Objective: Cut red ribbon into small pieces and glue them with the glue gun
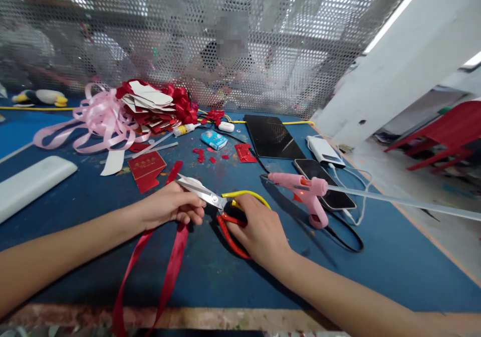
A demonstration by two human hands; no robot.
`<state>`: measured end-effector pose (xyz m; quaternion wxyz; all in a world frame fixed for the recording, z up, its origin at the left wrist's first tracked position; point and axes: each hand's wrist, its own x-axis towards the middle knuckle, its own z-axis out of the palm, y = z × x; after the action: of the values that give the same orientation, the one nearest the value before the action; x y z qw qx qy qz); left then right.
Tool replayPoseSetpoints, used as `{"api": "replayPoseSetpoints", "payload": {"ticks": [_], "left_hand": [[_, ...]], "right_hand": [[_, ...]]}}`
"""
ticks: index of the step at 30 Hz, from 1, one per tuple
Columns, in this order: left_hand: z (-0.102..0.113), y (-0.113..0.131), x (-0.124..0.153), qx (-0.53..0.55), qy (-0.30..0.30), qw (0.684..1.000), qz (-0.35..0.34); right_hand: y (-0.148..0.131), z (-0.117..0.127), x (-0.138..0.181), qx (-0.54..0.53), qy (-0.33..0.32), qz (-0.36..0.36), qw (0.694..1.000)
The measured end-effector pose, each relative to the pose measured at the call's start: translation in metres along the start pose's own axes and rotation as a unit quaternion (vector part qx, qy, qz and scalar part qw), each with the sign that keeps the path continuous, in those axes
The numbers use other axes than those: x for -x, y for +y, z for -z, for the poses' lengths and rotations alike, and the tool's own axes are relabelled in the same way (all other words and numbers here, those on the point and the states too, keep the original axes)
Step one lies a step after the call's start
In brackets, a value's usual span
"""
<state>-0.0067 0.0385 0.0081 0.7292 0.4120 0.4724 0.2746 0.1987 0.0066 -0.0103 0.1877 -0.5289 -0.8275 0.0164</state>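
your left fingers are closed in a pinch on the smooth red ribbon [175, 257], two flat lengths hanging below your left hand [178, 204] past the table's [221, 287] near edge. your right hand [261, 226] grips one pair of scissors [210, 196], its yellow and red handles spread, metal blades by the ribbon. nearby sit one pink pistol-shaped glue gun [300, 186], one flat, glossy black tablet [274, 136].

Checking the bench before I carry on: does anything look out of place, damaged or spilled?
Small red scraps lie scattered near the blue packet, like loose offcuts. The red card beyond the left hand has a jagged near edge, as if cut or torn. No liquid spill shows.
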Motion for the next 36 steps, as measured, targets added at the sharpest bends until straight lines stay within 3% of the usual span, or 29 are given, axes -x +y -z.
{"api": "replayPoseSetpoints", "payload": {"ticks": [11, 33, 36], "left_hand": [[0.006, -0.005, -0.001, 0.005, 0.001, 1.0, 0.002], [0.003, -0.008, 0.0, -0.026, -0.032, 0.999, -0.007], [-0.001, -0.01, 0.0, -0.042, -0.005, 0.999, -0.014]], "right_hand": [[0.003, -0.001, -0.007, 0.047, -0.018, 0.045, 0.998], [0.006, 0.002, -0.01, 0.049, -0.028, 0.034, 0.998], [0.005, 0.003, -0.009, 0.059, -0.029, 0.037, 0.997]]}}
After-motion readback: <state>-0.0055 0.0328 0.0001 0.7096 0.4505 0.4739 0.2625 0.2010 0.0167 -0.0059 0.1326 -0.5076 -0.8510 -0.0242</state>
